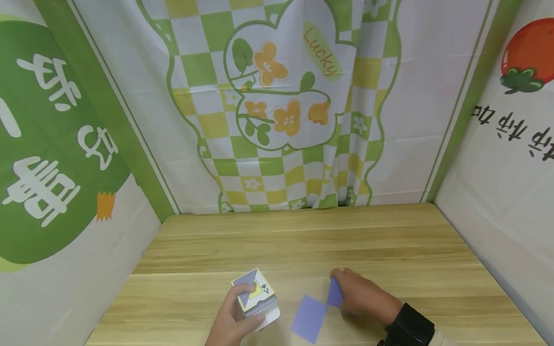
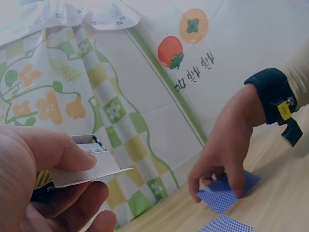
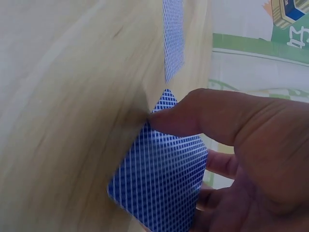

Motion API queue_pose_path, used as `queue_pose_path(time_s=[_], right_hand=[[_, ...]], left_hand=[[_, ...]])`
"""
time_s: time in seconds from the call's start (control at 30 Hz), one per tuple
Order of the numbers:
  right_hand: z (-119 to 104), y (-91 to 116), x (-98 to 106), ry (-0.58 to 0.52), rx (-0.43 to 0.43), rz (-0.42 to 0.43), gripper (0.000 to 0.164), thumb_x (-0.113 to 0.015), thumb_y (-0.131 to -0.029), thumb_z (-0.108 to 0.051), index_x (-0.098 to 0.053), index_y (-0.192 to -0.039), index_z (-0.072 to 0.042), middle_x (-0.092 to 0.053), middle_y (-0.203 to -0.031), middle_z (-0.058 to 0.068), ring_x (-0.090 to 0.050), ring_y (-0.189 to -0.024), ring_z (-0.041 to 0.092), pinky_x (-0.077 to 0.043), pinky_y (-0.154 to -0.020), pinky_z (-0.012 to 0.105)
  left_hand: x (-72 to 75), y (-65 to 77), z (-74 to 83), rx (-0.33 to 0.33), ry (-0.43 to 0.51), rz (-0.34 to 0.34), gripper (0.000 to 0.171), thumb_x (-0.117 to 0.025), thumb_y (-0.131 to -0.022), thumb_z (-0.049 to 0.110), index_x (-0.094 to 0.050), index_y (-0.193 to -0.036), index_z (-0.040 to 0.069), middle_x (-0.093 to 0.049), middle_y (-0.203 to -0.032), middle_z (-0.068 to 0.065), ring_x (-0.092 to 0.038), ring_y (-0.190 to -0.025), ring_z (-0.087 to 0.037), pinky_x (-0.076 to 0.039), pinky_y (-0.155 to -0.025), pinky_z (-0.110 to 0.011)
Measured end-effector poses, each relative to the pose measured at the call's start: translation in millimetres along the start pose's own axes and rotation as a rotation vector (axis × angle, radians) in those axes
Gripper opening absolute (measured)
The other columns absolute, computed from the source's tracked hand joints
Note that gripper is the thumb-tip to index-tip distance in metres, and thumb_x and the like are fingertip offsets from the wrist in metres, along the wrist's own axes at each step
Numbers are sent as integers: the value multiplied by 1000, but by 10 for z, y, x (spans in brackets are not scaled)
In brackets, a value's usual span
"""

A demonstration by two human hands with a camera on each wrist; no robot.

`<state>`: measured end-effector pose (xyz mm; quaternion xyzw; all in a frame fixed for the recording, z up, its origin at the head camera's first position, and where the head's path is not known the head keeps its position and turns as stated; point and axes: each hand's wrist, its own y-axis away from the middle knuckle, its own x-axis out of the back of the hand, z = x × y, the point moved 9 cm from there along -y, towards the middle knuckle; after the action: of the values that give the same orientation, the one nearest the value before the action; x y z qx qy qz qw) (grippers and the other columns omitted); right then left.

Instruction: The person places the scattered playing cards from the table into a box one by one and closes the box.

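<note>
My left hand [image 1: 231, 317] grips a playing card box [image 1: 258, 294], which shows an ace print on its front. Its white flap [image 2: 91, 175] stands open, and the edges of a card stack [image 2: 89, 147] show inside. To the right, my right hand [image 1: 365, 294] holds a blue-patterned playing card [image 3: 161, 176] between thumb and fingers, low at the tabletop. The card is back side up; whether all of it touches the wood cannot be told. Between the two hands a second playing card [image 1: 309, 318] lies face down, its corner close to the held one.
The wooden table [image 1: 298, 240] reaches back to a hanging green-and-yellow checked cloth [image 1: 281, 163]. Printed white cloth walls stand on the left and right sides. A black band [image 1: 409, 327] is strapped round the right wrist.
</note>
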<state>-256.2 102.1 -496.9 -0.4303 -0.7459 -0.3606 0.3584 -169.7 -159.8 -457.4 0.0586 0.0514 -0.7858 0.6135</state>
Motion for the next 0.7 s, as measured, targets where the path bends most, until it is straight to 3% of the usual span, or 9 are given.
queue_pose_path(time_s=[0.13, 0.27, 0.43, 0.53, 0.7], right_hand=[[100, 105, 44, -95, -27, -8, 70, -81, -72, 4, -51, -134, -8, -62, -113, 15, -59, -95, 27, -54, -78, 49], [87, 174, 135, -228, -8, -19, 61, -73, -77, 6, -51, -132, -9, -63, -107, 14, -58, -87, 25, -51, -69, 41], [-215, 281, 247, -433, 176, -36, 39, -65, -83, 2, -59, -121, -4, -63, -101, 8, -59, -84, 21, -52, -63, 31], [-429, 365, 213, -658, 267, -116, 27, -63, -90, -5, -60, -117, -2, -66, -101, 9, -65, -85, 22, -56, -61, 29], [-746, 507, 12, -990, 299, -301, 34, -57, -100, -11, -51, -130, 3, -69, -96, 14, -68, -74, 18, -52, -50, 21]], left_hand=[[-14, -15, -1, -16, 4, -16, 54, -68, -86, -3, -47, -124, 28, -53, -122, -20, -65, -106, -31, -59, -87, -46], [-18, -19, 13, -30, 5, -21, 54, -67, -86, -4, -47, -125, 27, -52, -123, -21, -65, -107, -31, -60, -86, -43], [-18, -22, 26, -27, -2, -13, 53, -67, -85, -4, -46, -126, 23, -52, -124, -25, -64, -107, -32, -60, -86, -43], [-12, -23, 12, -9, -2, -8, 52, -67, -86, -3, -45, -127, 22, -49, -128, -29, -64, -108, -33, -59, -88, -43], [-15, -16, 8, -16, 5, -20, 52, -66, -88, -3, -44, -128, 21, -49, -128, -27, -64, -109, -32, -59, -88, -42]])
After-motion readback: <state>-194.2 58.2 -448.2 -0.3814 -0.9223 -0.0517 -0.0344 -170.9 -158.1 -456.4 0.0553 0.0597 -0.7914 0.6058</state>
